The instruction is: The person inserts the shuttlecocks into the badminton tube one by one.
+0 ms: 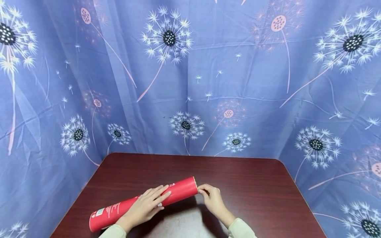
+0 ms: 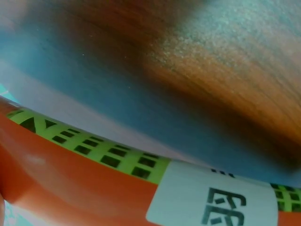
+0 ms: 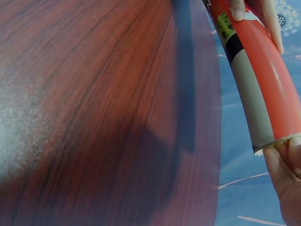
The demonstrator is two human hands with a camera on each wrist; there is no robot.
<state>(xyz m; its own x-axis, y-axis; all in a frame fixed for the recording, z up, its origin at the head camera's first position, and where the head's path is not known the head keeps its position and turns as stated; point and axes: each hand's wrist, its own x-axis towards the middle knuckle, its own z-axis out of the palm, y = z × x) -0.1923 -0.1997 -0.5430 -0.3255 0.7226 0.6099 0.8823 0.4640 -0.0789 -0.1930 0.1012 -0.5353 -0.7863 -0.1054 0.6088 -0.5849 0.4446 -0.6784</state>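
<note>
Tube (image 1: 143, 205) of red cardboard lies on its side near the front edge of a dark wooden table (image 1: 253, 185), slanting from about 8 o'clock, where a white label shows near its lower end, up toward 2 o'clock, where its open rim faces the person's right hand (image 1: 212, 200). The left hand (image 1: 146, 206) rests across the tube's middle, fingers fairly straight and draped over the curved wall, steadying more than clutching it. The right hand's fingertips (image 3: 282, 157) curl against the open rim and appear to pinch its edge; whether anything is being drawn out of the tube cannot be told. The work looks to be at an early stage: the tube is down and steadied, its near end appears uncapped, and nothing taken from it lies on the table. The left wrist view shows only a blurred close-up of the red wall, a green printed band and the white label. Pale sleeves cover both wrists. Behind the table, from 9 o'clock round to 3 o'clock, hangs a blue curtain (image 1: 238, 66) printed with white and pink dandelions, closing off the room.
</note>
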